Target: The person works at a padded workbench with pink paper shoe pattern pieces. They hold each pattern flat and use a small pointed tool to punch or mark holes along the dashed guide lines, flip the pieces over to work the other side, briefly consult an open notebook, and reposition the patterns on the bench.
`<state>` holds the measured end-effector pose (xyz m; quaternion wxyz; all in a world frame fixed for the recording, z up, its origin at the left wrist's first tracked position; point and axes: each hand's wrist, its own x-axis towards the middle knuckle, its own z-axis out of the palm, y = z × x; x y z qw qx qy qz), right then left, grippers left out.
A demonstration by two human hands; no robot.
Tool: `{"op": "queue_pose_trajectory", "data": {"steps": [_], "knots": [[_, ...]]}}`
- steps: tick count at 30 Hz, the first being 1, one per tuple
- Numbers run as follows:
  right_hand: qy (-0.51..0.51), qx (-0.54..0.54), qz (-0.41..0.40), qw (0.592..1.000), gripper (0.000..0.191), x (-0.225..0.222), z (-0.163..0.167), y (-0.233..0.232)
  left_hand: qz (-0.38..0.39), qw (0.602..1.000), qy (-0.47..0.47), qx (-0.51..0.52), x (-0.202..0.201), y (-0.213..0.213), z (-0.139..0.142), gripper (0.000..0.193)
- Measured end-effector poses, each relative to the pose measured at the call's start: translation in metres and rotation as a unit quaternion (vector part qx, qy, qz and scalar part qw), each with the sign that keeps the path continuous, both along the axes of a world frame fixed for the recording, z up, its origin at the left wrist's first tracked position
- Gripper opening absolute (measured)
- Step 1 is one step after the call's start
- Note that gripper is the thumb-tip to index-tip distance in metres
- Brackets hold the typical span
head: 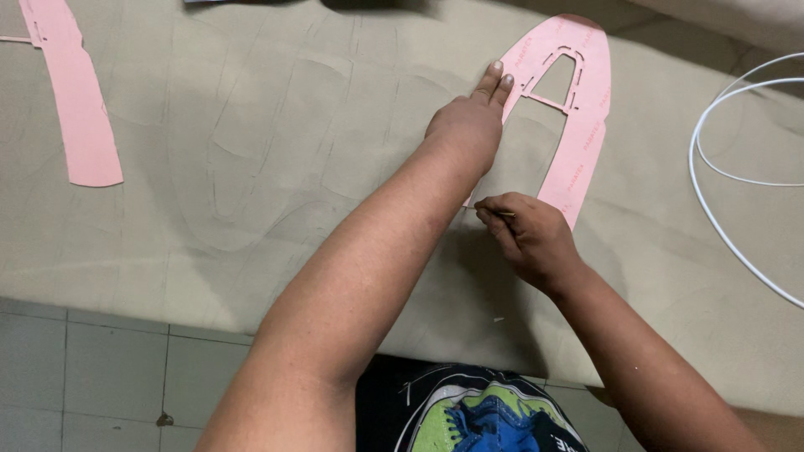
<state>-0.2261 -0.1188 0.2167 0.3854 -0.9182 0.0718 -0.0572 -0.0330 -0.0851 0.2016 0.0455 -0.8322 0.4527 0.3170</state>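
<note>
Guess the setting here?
Likely a small shoe or leather pattern-cutting workshop: pink U-shaped template pressed by the left hand onto beige sheet material bearing traced outlines; right hand holds a thin marking tool.

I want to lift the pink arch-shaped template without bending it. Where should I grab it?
Pinch the wide curved top of the pink template from the far side: it lies flat, that band is broadest, and the left hand and right hand crowd its near legs.

floor: pale grey tiles (100, 377) | surface: olive-grey cloth sheet (251, 167) | light: even, soft shadows
</note>
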Motion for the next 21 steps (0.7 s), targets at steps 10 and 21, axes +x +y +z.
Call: {"op": "queue_pose_trajectory", "data": {"steps": [10, 21], "knots": [[-0.046, -0.013, 0.052, 0.998, 0.026, 0.021, -0.017, 0.022, -0.017, 0.999, -0.017, -0.034, 0.003, 0.007, -0.002, 0.106], [-0.053, -0.023, 0.041, 0.998, 0.024, 0.025, -0.021, 0.027, -0.018, 1.000, -0.009, -0.021, 0.005, 0.008, -0.005, 0.106]]}}
